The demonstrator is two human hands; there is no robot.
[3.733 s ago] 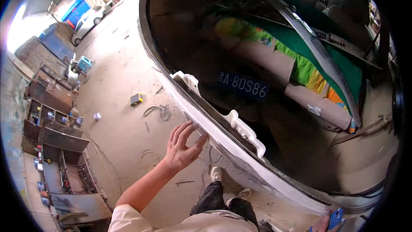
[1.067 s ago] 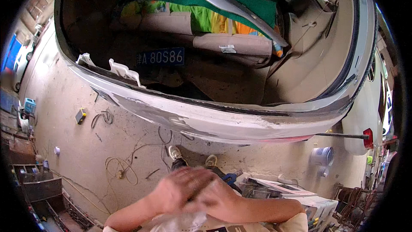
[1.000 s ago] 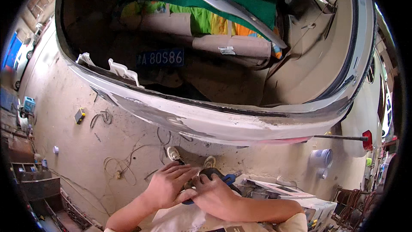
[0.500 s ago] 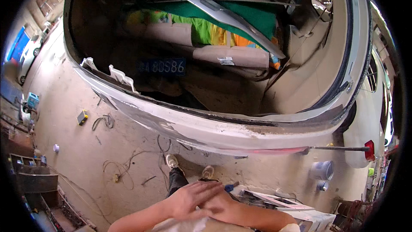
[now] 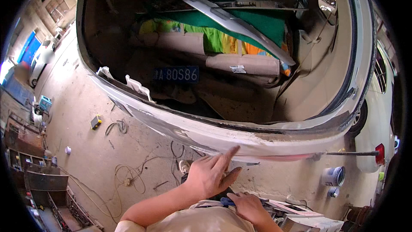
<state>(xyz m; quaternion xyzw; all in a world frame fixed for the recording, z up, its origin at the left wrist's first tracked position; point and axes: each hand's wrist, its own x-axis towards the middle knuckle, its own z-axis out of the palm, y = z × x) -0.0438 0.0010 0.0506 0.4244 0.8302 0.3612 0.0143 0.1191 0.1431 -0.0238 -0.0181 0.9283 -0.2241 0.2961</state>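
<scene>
My left hand reaches toward the white, patched lower edge of an open car rear, forefinger stretched out and thumb apart, holding nothing; whether the fingertip touches the paint I cannot tell. Low at my waist, my right hand is closed on a blue tool. Inside the rear opening lie a blue number plate, beige rolled fabric with bright cloth, green matting and a long silver trim piece. White plastic brackets stand along the sill.
Buckets sit on the floor at right beside a white car and a dark rod. Hoses and a yellow-black box lie at left, near metal racks. White panels are at lower right.
My hands, overlapped at my waist half a second ago, have separated. My left hand has risen toward the bumper with its forefinger out. The car appears slightly lower in view.
</scene>
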